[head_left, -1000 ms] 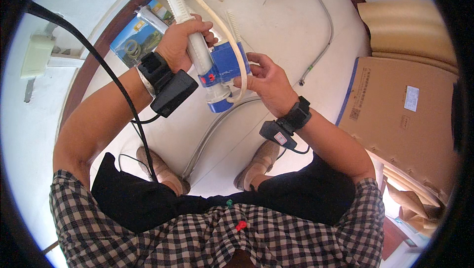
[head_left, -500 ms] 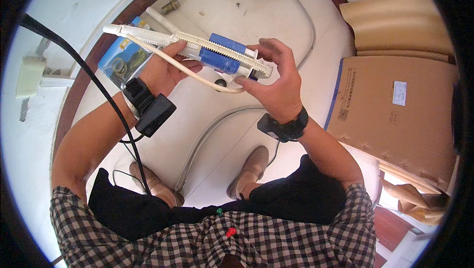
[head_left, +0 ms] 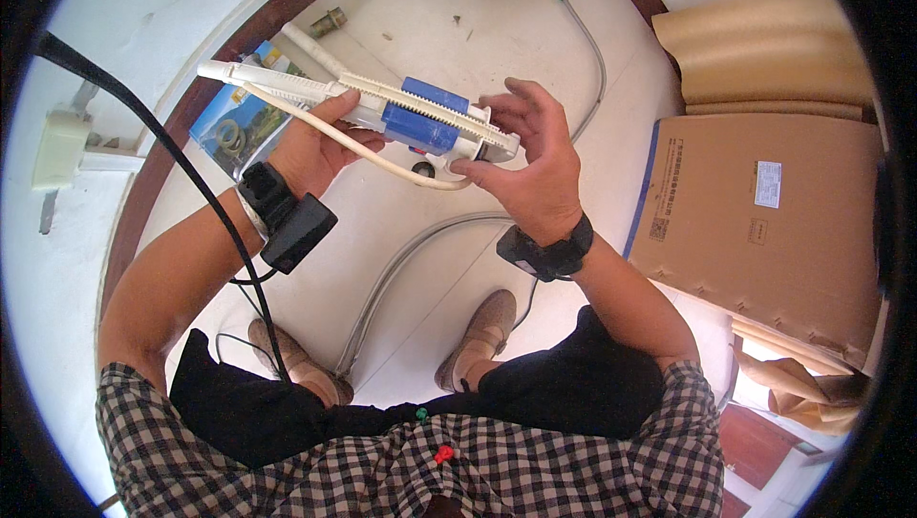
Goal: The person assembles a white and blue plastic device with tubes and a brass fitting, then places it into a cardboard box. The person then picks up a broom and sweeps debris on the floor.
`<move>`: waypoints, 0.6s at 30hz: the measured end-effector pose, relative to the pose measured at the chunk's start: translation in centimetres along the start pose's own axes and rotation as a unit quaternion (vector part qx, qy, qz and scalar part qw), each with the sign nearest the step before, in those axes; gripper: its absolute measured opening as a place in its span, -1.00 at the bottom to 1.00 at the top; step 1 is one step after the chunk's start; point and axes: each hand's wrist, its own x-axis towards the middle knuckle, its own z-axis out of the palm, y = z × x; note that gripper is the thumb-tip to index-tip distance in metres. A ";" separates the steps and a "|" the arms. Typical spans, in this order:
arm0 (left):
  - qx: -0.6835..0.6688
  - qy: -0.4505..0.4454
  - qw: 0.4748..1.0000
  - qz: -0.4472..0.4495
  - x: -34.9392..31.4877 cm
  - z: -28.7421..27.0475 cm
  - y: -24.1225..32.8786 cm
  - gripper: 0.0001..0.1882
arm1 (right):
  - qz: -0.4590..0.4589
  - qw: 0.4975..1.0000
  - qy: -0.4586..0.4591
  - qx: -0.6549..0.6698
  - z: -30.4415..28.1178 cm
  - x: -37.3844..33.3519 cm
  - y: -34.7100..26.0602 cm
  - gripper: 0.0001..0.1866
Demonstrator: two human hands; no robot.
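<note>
I hold a white-and-blue plastic fitting [head_left: 420,128] crosswise in front of me, up off the floor [head_left: 449,255], its narrow end pointing left and its thicker, blue-sided end toward the right. My left grip [head_left: 310,148] is clamped on the fitting's white shaft from below, the thumb lying over the top by the toothed strip [head_left: 425,105] and the fingers tucked underneath. My right grip [head_left: 537,169] is closed on the right end, the thumb on the near side and the curled fingers on the far side; just where each fingertip presses is partly hidden. A cream flexible tube [head_left: 358,148] bows along the near side of the fitting, passing my left fingers and ending close to my right thumb. Beyond my left wrist, a colourful printed packet [head_left: 253,112] lies on the floor with a pale ring [head_left: 229,136] on or in it, I cannot tell which. A short metal cylinder [head_left: 329,21] lies farther off near the skirting. A grey hose [head_left: 373,298] curves along the floor between my shoes, and a thin hose [head_left: 600,64] with a green end runs along the floor beyond my right grip. A large cardboard box [head_left: 755,251] stands to my right.
</note>
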 end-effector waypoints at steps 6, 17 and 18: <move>0.012 0.042 0.999 -0.015 -0.7 1.1 0.1 -0.61 | -0.036 0.998 0.004 -0.043 0.0 -0.1 0.1 -0.17; 0.410 -0.286 0.842 -0.202 -4.0 -0.9 -0.6 -0.65 | -0.147 0.984 0.015 -0.097 -4.3 1.9 -2.4 -0.18; 0.454 -0.307 0.815 -0.188 -4.8 0.4 0.8 -0.71 | -0.142 0.982 0.005 -0.123 -4.9 2.0 -2.9 -0.17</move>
